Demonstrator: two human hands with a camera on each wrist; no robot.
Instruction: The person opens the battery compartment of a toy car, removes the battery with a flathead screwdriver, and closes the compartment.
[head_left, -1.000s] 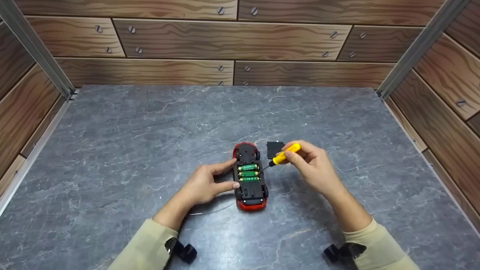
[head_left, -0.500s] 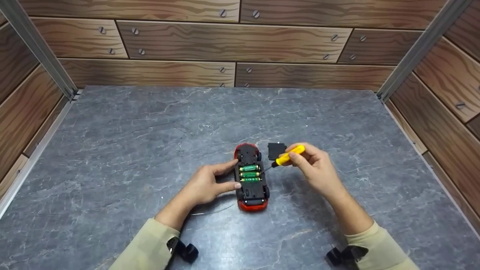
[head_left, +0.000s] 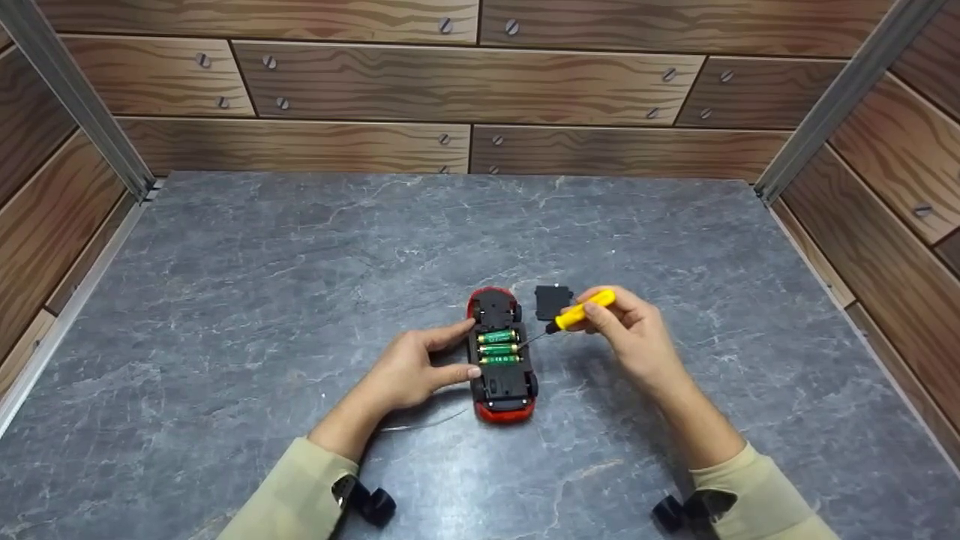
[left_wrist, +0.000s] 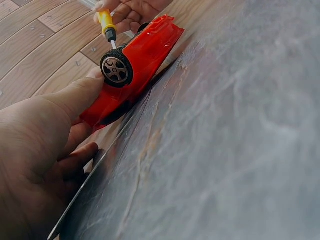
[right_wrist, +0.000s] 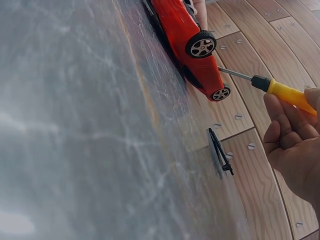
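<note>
A red toy car [head_left: 505, 412] lies upside down on the table, its black underside up. Three green batteries [head_left: 499, 349] sit side by side in its uncovered battery compartment. My left hand [head_left: 405, 367] holds the car by its left side, thumb and forefinger spread along the edge. In the left wrist view that thumb lies by a wheel [left_wrist: 116, 71]. Between thumb and fingers, my right hand [head_left: 634, 334] grips a screwdriver [head_left: 585, 310] by its yellow handle. The slanted shaft reaches the right ends of the batteries; its tip is small there.
A black battery cover [head_left: 553, 301] lies on the table right of the car's far end, close to my right fingers. The grey marbled table [head_left: 300, 247] stretches around the car. Wood-patterned walls [head_left: 465, 82] stand behind and at both sides.
The screwdriver handle has shifted slightly to the right and leans lower, with its tip staying at the batteries. My left hand and the car hold their place.
</note>
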